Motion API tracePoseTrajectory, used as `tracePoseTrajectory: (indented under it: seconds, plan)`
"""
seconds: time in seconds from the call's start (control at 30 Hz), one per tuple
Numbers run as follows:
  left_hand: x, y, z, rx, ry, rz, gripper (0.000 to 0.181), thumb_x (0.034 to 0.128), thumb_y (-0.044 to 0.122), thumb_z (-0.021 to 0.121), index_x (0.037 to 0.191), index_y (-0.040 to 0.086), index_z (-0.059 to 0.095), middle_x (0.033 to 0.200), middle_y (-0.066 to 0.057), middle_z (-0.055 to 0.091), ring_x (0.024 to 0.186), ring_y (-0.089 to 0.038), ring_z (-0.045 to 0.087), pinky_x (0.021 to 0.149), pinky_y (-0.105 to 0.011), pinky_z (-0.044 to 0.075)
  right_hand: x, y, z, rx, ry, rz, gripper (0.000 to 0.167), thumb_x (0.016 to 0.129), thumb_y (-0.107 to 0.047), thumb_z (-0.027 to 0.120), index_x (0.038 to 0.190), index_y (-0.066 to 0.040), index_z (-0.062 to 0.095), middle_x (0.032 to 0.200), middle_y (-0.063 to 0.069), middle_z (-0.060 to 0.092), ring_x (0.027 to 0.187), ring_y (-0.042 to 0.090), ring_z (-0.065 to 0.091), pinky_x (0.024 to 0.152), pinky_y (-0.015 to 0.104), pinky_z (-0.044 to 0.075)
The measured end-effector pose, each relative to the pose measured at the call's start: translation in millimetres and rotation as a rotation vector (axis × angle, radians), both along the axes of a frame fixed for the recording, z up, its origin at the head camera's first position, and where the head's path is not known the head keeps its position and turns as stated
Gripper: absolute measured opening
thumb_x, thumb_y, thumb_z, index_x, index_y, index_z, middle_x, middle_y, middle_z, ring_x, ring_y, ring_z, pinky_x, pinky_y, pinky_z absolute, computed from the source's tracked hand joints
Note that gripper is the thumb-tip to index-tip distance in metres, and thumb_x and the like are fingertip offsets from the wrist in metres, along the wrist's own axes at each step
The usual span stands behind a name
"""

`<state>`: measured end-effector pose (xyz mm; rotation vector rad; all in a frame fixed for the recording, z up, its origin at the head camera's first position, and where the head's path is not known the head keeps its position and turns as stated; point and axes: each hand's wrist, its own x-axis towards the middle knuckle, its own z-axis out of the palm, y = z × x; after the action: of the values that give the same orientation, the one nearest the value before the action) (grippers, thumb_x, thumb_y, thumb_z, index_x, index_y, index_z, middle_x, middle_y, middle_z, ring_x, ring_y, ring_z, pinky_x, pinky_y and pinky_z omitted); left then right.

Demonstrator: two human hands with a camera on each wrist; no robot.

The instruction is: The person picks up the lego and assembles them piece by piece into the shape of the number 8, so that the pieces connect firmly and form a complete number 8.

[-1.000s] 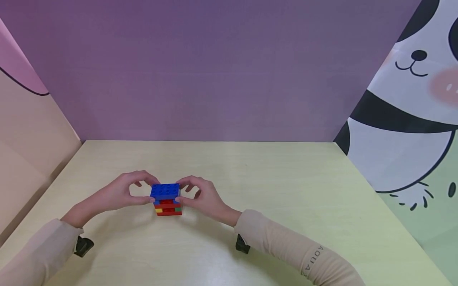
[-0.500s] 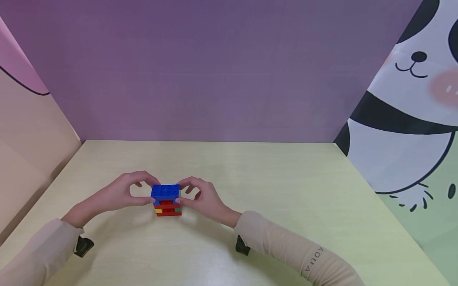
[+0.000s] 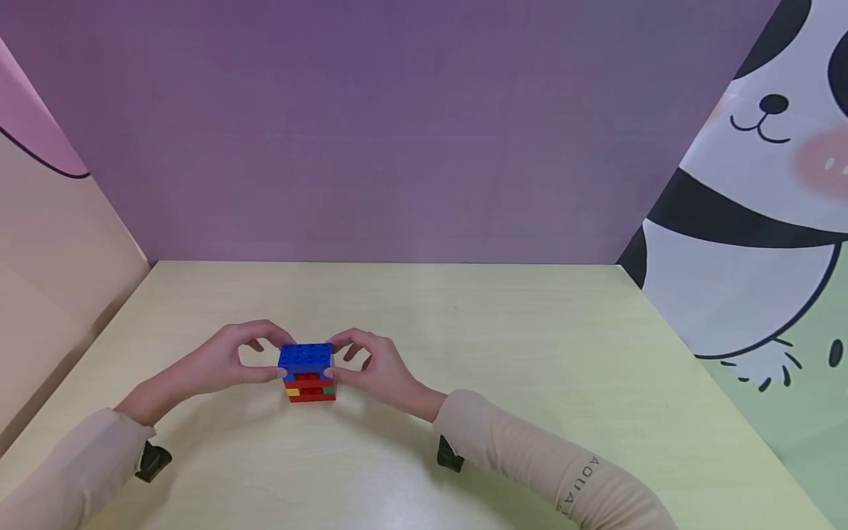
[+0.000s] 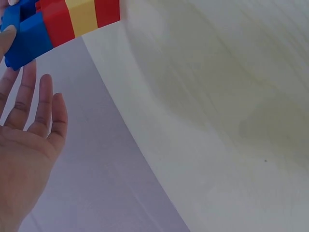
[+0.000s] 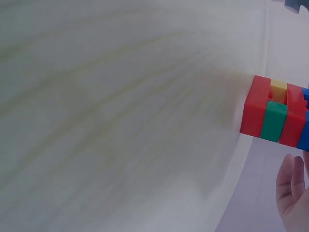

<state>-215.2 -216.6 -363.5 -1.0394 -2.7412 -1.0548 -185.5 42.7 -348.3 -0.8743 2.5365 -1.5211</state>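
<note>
A stack of toy building bricks stands on the table in the head view, topped by a studded blue brick (image 3: pixel 306 353). My left hand (image 3: pixel 228 358) pinches the left end of the blue layer between thumb and fingers. At the right end my right hand (image 3: pixel 377 368) does the same. Below the blue come a red layer, a yellow brick (image 4: pixel 82 14) at the left, a green brick (image 5: pixel 273 121) at the right, and a red brick (image 5: pixel 255 106) at the bottom. Both wrist views show the stack only in part, and the thumb is hidden in the right one.
The pale wooden table (image 3: pixel 503 353) runs back to a purple panel (image 3: pixel 397 147). A panda picture (image 3: pixel 748 294) covers the right wall. Black wrist devices, a left one (image 3: pixel 154 461) and a right one (image 3: pixel 450 454), hang under the sleeves.
</note>
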Motion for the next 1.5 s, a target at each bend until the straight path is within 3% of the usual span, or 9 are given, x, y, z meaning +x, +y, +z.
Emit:
tracePoseTrajectory:
  seconds: [0.07,0.33,0.63,0.9,1.13,1.5]
  plan:
    - [0.0,-0.7,-1.6,0.003,-0.001,0.004,0.033,0.0762,0.030,0.073,0.106,0.026,0.059,0.102,0.012,0.062,0.095,-0.015,0.057,0.077,-0.037,0.049,-0.7,-0.2,-1.3,0.001,-0.001,0.002,0.034,0.081,-0.010,0.067,0.113,-0.002,0.058,0.110,0.013,0.063,0.093,0.025,0.058,0.067,0.026,0.048]
    - [-0.5,-0.7,-3.5,0.010,0.008,0.004,0.034,0.0759,0.029,0.074,0.106,0.026,0.059,0.102,0.011,0.062,0.095,-0.012,0.057,0.077,-0.034,0.048,-25.0,0.2,-36.1,-0.009,0.003,0.013,0.036,0.080,-0.018,0.070,0.114,-0.014,0.058,0.111,0.004,0.063,0.096,0.026,0.058,0.066,0.026,0.048]
    - [0.8,-0.4,-1.6,0.006,-0.006,0.009,0.035,0.0754,0.028,0.074,0.107,0.025,0.059,0.102,0.011,0.062,0.096,-0.017,0.057,0.077,-0.035,0.048,-26.5,0.5,-35.2,0.010,0.036,0.016,0.037,0.080,-0.022,0.071,0.114,-0.014,0.058,0.108,0.003,0.063,0.096,0.026,0.058,0.066,0.025,0.050]
    - [2.1,0.2,-1.0,-0.002,-0.003,0.016,0.035,0.0757,0.029,0.074,0.107,0.025,0.059,0.102,0.012,0.062,0.095,-0.009,0.055,0.077,-0.037,0.048,-25.3,1.8,-36.3,-0.008,0.089,0.020,0.040,0.079,-0.022,0.071,0.116,-0.016,0.057,0.108,0.003,0.063,0.095,0.024,0.056,0.064,0.026,0.050]
    - [1.8,0.0,0.6,-0.008,-0.001,-0.002,0.035,0.0761,0.029,0.074,0.107,0.025,0.058,0.101,0.012,0.062,0.095,-0.018,0.056,0.076,-0.037,0.048,-24.3,2.6,-39.1,-0.050,0.084,0.049,0.037,0.080,-0.018,0.070,0.115,-0.015,0.057,0.108,0.003,0.062,0.095,0.027,0.057,0.064,0.027,0.051]
    - [1.5,-0.7,0.7,-0.014,0.043,-0.009,0.040,0.0759,0.032,0.073,0.111,0.023,0.057,0.104,0.011,0.061,0.095,-0.013,0.057,0.077,-0.034,0.048,-27.3,3.0,-39.3,-0.037,0.079,0.046,0.036,0.080,-0.019,0.070,0.114,-0.017,0.057,0.107,0.001,0.062,0.094,0.027,0.058,0.063,0.027,0.051]
